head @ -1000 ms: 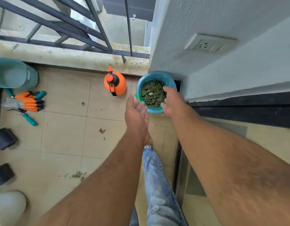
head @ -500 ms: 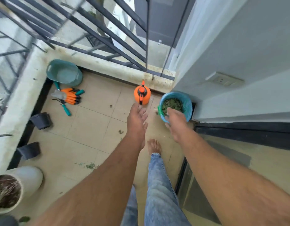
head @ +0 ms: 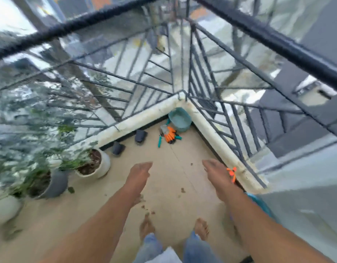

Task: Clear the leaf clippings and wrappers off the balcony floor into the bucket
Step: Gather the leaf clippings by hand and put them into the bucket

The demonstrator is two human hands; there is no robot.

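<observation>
The view is blurred by motion. My left hand (head: 139, 174) and my right hand (head: 217, 173) both hang out over the tiled balcony floor, fingers straight, holding nothing. The blue bucket (head: 261, 205) shows only as a sliver of rim behind my right forearm; its contents are hidden. Small leaf clippings (head: 182, 190) lie scattered on the tiles between my arms, and several more leaf bits (head: 147, 209) sit just in front of my bare feet (head: 146, 227).
An orange sprayer (head: 231, 173) peeks out beside my right hand. A teal basin (head: 180, 119), orange gloves (head: 170, 134) and teal-handled tools lie in the far corner. Two dark pots (head: 140, 135) line the kerb. Potted plants (head: 93, 164) stand left. Railing encloses the corner.
The camera rose and swung left, so the whole balcony corner shows. My right hand left the bucket rim; both hands now hang free over the floor.
</observation>
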